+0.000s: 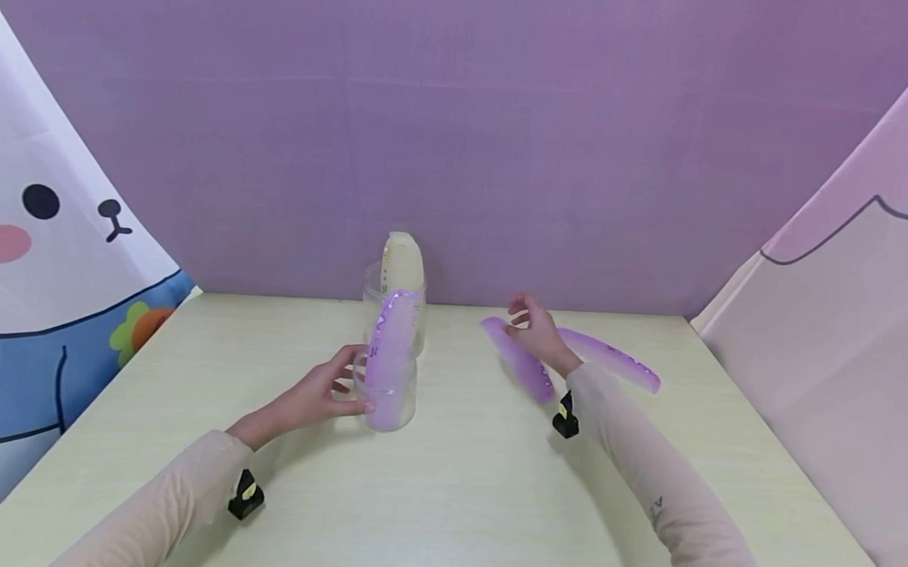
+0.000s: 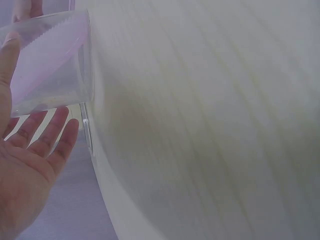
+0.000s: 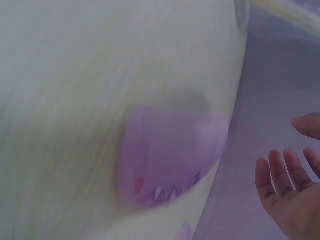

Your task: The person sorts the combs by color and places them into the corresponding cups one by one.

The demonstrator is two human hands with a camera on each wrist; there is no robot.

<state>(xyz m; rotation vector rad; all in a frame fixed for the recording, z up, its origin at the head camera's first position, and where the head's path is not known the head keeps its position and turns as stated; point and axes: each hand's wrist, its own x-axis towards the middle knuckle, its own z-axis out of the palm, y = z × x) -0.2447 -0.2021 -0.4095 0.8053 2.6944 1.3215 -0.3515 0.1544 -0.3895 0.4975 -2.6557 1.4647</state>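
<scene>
My left hand [image 1: 318, 395] holds a clear plastic cup [image 1: 407, 403] from its left side, the thumb low at the front and the fingers around the back. Inside that cup a purple comb [image 1: 394, 336] stands tilted, its top well above the rim. In the left wrist view the cup wall [image 2: 70, 90] lies between thumb and fingers. My right hand [image 1: 538, 332], fingers loosely bent and holding nothing, is over a purple comb [image 1: 532, 374] lying on the table. The right wrist view shows this comb [image 3: 170, 155] apart from the fingers.
Behind the held cup stands a second clear cup [image 1: 371, 310] with a cream comb [image 1: 404, 261] in it. Another purple comb [image 1: 616, 360] lies right of my right wrist. A purple cloth backdrop [image 1: 503, 168] rises at the table's [image 1: 446, 500] far edge, with printed curtains at both sides.
</scene>
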